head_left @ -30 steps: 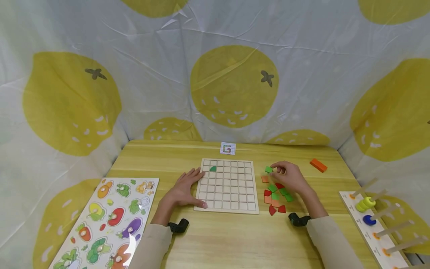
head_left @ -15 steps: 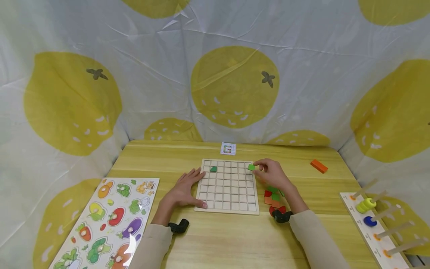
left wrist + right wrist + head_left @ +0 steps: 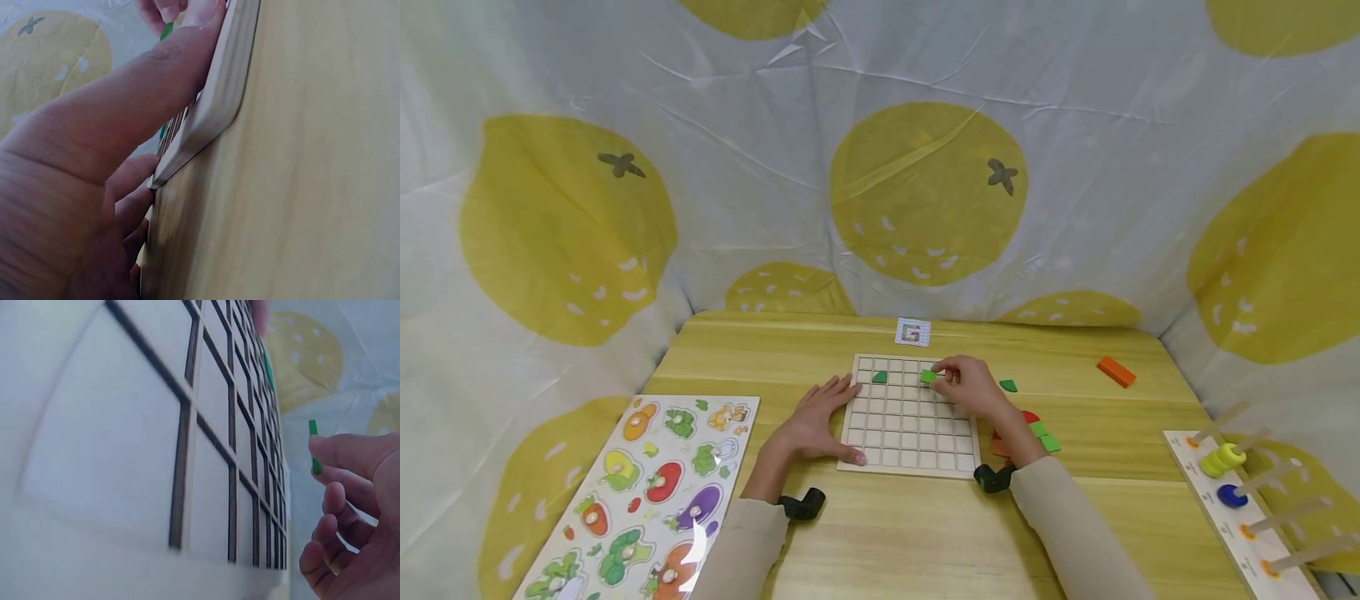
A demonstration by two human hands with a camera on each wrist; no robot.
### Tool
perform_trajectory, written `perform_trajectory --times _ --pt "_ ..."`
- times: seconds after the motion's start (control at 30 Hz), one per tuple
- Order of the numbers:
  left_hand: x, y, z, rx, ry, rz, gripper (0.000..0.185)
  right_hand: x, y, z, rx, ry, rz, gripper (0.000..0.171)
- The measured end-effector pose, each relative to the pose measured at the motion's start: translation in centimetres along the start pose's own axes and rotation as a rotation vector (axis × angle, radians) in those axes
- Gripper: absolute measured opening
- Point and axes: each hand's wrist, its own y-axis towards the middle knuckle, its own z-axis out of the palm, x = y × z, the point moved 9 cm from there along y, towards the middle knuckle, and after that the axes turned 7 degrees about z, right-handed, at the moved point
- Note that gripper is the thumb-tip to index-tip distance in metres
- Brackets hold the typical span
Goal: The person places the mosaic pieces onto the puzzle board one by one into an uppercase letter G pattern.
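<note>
A wooden grid board (image 3: 910,454) lies in the middle of the table, with one dark green piece (image 3: 879,377) in its top row. My right hand (image 3: 964,385) hovers over the board's upper part and pinches a small green square tile (image 3: 928,377) (image 3: 314,447) between thumb and fingertips. My left hand (image 3: 814,421) lies flat against the board's left edge (image 3: 212,106), fingers straight. A heap of red, orange and green tiles (image 3: 1028,432) sits right of the board, and a single green piece (image 3: 1008,386) lies apart.
A small pattern card (image 3: 913,332) stands behind the board. An orange block (image 3: 1116,371) lies at the back right. A vegetable peg puzzle (image 3: 647,492) is at the front left, a ring-stacking rack (image 3: 1240,496) at the right. Lemon-print cloth walls enclose the table.
My right hand lifted a green tile from the heap and carried it left, across the board's right edge to over its top rows. The left hand stayed put.
</note>
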Motion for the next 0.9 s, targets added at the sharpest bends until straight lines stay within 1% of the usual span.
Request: perform_trajectory --times 0.07,0.27,0.43,0.53,0.7,0.9 --pt "-0.1 0.0 0.1 -0.004 -0.005 0.005 0.126 0.2 0.4 0.5 0.008 -0.003 0.002 0.025" --pt "0.2 0.0 0.2 0.008 0.011 -0.010 0.127 1.0 1.5 2.3 0.021 -0.010 -0.010 0.023" --pt "0.1 -0.1 0.2 0.012 0.011 -0.021 0.127 1.7 2.1 3.5 0.046 0.012 0.014 0.025" --pt "0.0 -0.1 0.1 0.007 0.002 -0.013 0.126 1.8 2.5 4.1 0.049 0.001 0.026 0.026" --pt "0.0 0.0 0.2 0.005 -0.001 -0.010 0.126 1.7 3.0 4.6 0.038 -0.054 0.045 0.026" --pt "0.2 0.1 0.2 0.015 0.014 -0.020 0.127 1.9 3.4 4.7 0.026 -0.099 0.048 0.026"
